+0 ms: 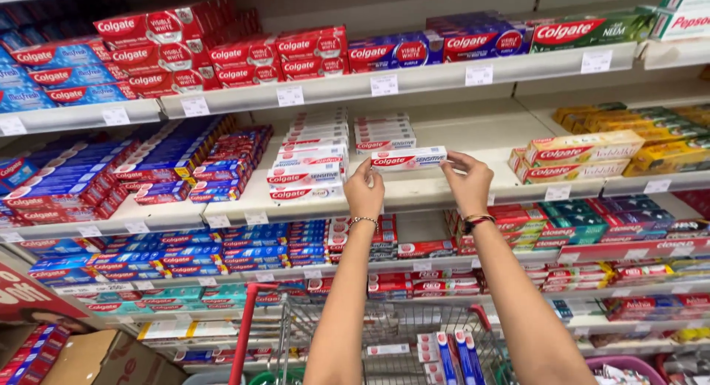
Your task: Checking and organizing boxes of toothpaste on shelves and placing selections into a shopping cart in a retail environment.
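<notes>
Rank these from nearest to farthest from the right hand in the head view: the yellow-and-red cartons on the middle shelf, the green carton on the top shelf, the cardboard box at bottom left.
1. Yellow-and-red cartons, just to the right hand's right, same shelf.
2. Green carton, up and right, top shelf.
3. Cardboard box, far down at bottom left.

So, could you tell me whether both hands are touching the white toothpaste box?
Touching: the head view shows the left hand and right hand pinching opposite ends of the white toothpaste box.

Both arms extend up and forward, forearms bare and roughly parallel. The left hand [364,193] is raised with its back to the camera, fingers [367,169] pinched closed at the top; a thin bracelet circles the wrist. The right hand [469,181] mirrors it, fingers pinched, with a dark band on the wrist.
</notes>
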